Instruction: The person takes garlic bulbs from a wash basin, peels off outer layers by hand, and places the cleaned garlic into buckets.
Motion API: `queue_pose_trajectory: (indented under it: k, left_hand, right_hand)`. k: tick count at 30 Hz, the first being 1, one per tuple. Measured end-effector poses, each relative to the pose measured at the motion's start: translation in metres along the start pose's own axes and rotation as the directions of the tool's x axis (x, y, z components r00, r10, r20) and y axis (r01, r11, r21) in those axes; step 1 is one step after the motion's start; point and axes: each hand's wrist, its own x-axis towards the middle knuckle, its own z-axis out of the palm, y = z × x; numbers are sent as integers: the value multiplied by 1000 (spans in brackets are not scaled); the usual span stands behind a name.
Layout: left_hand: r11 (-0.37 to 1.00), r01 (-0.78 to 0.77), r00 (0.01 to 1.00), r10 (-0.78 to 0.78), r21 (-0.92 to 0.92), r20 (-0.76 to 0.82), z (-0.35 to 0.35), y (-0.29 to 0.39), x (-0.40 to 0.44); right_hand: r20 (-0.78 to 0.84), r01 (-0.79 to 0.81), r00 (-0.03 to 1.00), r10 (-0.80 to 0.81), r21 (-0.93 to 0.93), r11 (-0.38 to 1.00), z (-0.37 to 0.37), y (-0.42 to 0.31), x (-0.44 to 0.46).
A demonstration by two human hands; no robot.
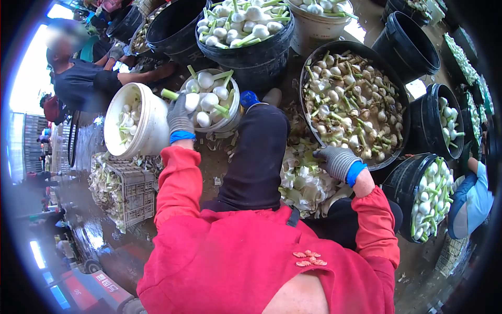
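My left hand (180,118), in a grey glove with a blue wristband, is closed on a garlic bulb (191,101) with a short green stem. It is over the rim of a white bucket (236,114) of clean white bulbs. My right hand (337,162), gloved the same way, is curled beside the near edge of a wide black tub (303,99). Whatever its fingers hold, if anything, is hidden. Unpeeled, brownish garlic (361,99) lies in water in that tub. Below my right hand is a heap of pale peeled skins (308,180).
A tipped white bucket (149,125) with bulbs stands left of my left hand. A crate (138,191) of trimmings is below it. Black buckets of garlic stand ahead (246,57) and at right (400,199). A co-worker (83,83) sits at upper left; another person's blue sleeve (465,204) shows at far right.
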Motion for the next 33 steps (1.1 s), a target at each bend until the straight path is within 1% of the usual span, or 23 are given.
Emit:
queue_pose_trajectory:
  k: [1,2,3,4,5,6,7,9,10,11,13,16,17,19,21,23,25,26,28,29,31,32,33]
  left_hand:
    - [960,182,973,-207,-210,-100,-16,-22,22]
    - [979,107,989,-123,-173,-86,-33,-47,43]
    - [995,-42,995,50,89,-90,-32,-45,49]
    - [920,-186,975,216,345,-50,-32,-43,54]
    - [760,-312,933,359,570,31,-32,-41,61]
    - [517,-432,874,443,738,201,-21,-22,62]
    - [254,-448,775,589,857,231,-10,-26,64]
    - [86,-358,868,397,930,298,8,-17,60]
    - [138,-331,939,141,933,313,16,-14,63]
    - [246,-430,902,168,869,399,8,-57,85]
    - [315,-466,882,92,827,462,13,-63,94]
    - [141,-483,863,245,864,442,29,-27,65]
    - [248,-454,891,101,856,443,48,7,55]
    - [675,-537,823,289,506,489,83,22,41]
    - [931,-356,766,241,80,595,140,80,-5]
    - [966,-181,605,257,-184,754,192,122,-48]
    - [943,-88,579,310,-321,754,239,142,-90]
    - [929,67,547,272,-365,792,260,138,-102]
    - [848,351,494,191,-396,848,296,118,-117]
    - [803,491,467,83,-336,880,303,109,-127]
    - [750,632,412,-116,-193,904,311,86,-135]
    - [745,658,428,-249,-110,869,312,73,-135]
    - [657,749,397,-338,-88,853,309,82,-138]
  right_hand:
    - [6,2,1000,-2,-5,1000,-1,-1,1]
    - [14,4,1000,-4,-10,1000,-1,-1,2]
    - [21,2,1000,-1,-6,1000,1,-1,4]
    - [28,0,1000,0,-3,1000,3,-1,7]
    - [35,-2,999,2,1,1000,3,-2,10]
    - [48,-13,999,13,-2,1000,-3,-8,9]
    - [55,-16,998,17,-8,1000,-5,-10,11]
    - [70,-24,997,25,-13,1000,-7,-13,14]
    - [66,-24,997,24,-4,1000,-8,-14,15]
    - [65,-19,998,19,-15,1000,-7,-12,17]
    - [64,-8,998,10,-33,999,-4,-9,21]
    - [88,-20,996,21,-21,1000,-7,-12,23]
    - [117,-30,993,30,-7,1000,-1,-8,28]
    - [83,23,996,-24,10,1000,5,-2,30]
    - [130,3,992,-4,6,1000,4,-3,33]
    - [109,8,994,-11,29,1000,8,0,37]
    - [69,3,998,-8,69,998,5,3,37]
    - [47,-20,999,16,90,996,5,7,38]
    - [-34,-38,998,46,212,976,12,27,46]
    - [-115,-32,991,62,246,969,20,43,46]
    - [-173,-204,940,293,403,892,27,71,47]
    - [-230,-320,868,440,419,850,31,86,45]
    - [-218,-449,766,605,493,746,26,95,35]
